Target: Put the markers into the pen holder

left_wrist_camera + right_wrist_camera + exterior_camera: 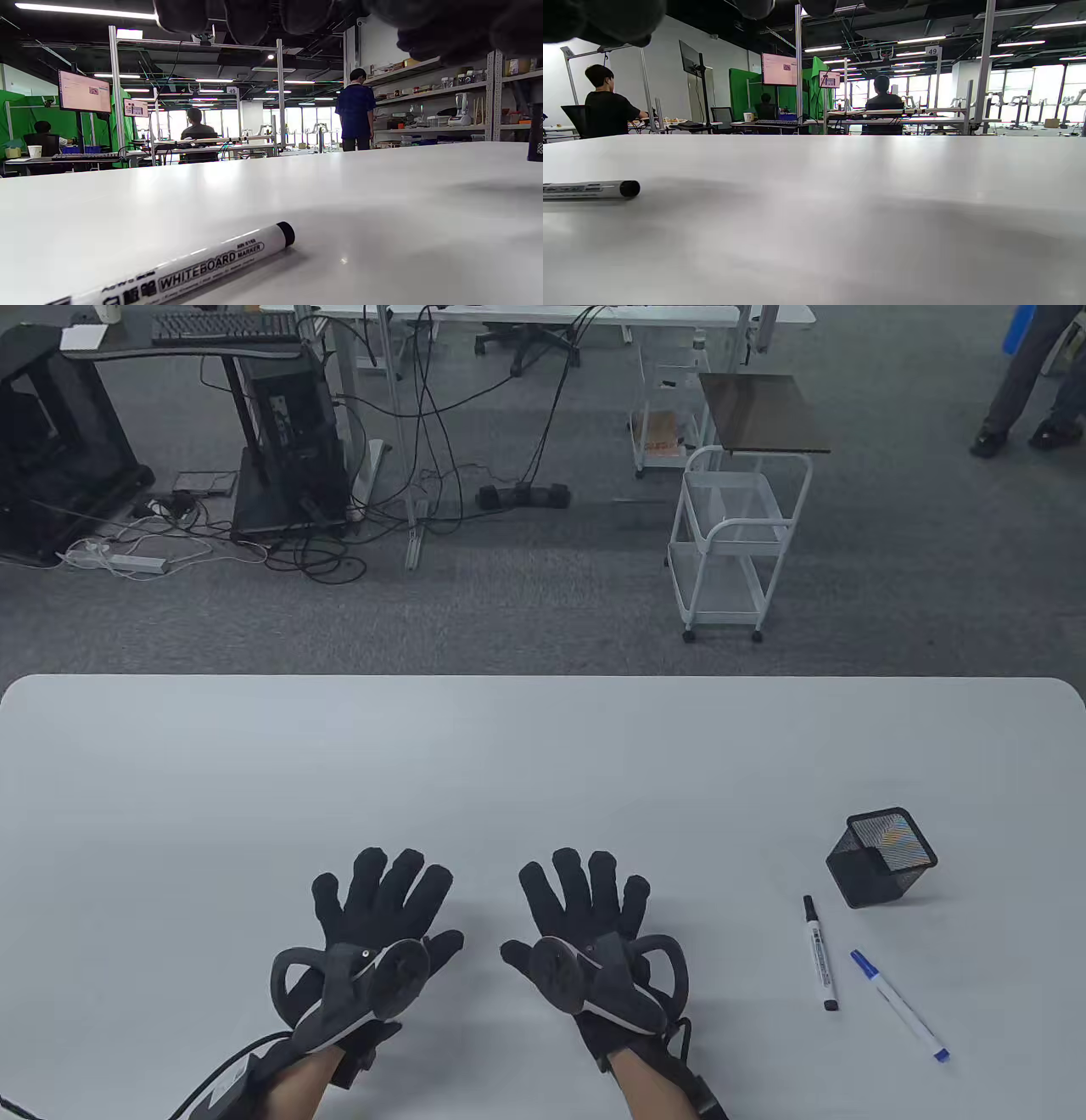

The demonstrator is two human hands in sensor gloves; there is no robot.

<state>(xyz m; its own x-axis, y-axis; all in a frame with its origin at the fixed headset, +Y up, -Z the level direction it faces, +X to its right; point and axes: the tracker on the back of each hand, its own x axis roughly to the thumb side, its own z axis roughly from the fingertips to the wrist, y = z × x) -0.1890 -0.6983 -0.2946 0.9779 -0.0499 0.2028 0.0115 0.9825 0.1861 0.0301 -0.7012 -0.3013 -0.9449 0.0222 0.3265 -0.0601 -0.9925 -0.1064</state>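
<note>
- The left hand lies flat on the white table, palm down, fingers spread and holding nothing.
- The right hand lies flat just beside it, apart from it, fingers likewise spread and empty.
- A tracker is strapped to the back of the left hand; another tracker sits on the back of the right hand.
- The pen holder, a black mesh box, stands on the table well to the right of the right hand, its open top showing.
- A whiteboard marker with a white barrel and black ends lies on the table near the holder, on its near side, pointing roughly away from the person.
- A thinner blue pen, white with blue ends, lies just right of the marker, slanted, not touching it.
- The left wrist view shows a white marker printed "WHITEBOARD MARKER" lying close to the lens; which marker on the table this is cannot be told from that low angle.
- The right wrist view shows a grey marker end at its left edge, lying on the table.
- Beyond the table stands a white wire trolley on grey carpet.
</note>
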